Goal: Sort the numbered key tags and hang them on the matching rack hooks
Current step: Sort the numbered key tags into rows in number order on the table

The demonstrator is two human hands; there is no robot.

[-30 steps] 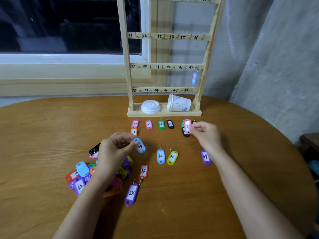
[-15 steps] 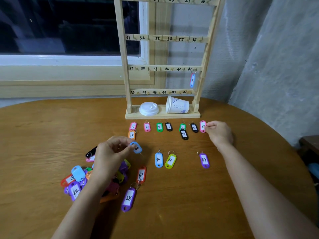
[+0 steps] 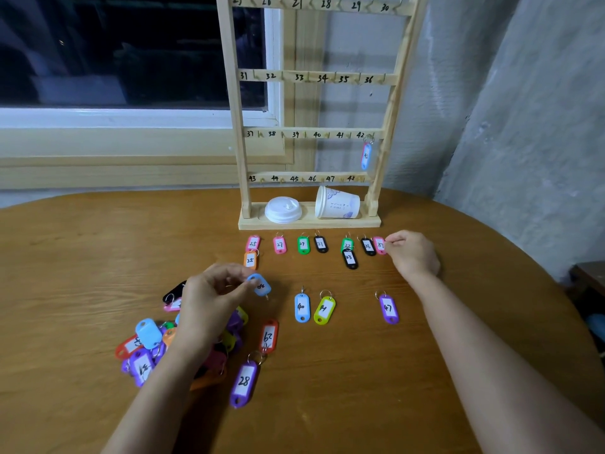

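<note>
The left hand pinches a light-blue plastic key tag between thumb and forefinger, lifted just off the round brown wooden desk, at 1 o'clock from the heap of mixed coloured tags. Its label faces the camera askew, so the handwritten digits could be read the wrong way up. The red tag marked 62 at 6 o'clock of it carries the same risk.

The right hand has its fingers curled, with the tips at the edge of the pink plastic tag numbered 37. I cannot tell whether it pinches or only touches.

That tag lies at the 3 o'clock end of the sorted row, touching the black tag numbered 36. A careless pull-away could drag both out of order.

Only the blue tag numbered 42 hangs on the tall pale wooden rack at 12 o'clock. The hooks are small and close-set, so a ring may well catch on a neighbouring number.
</note>
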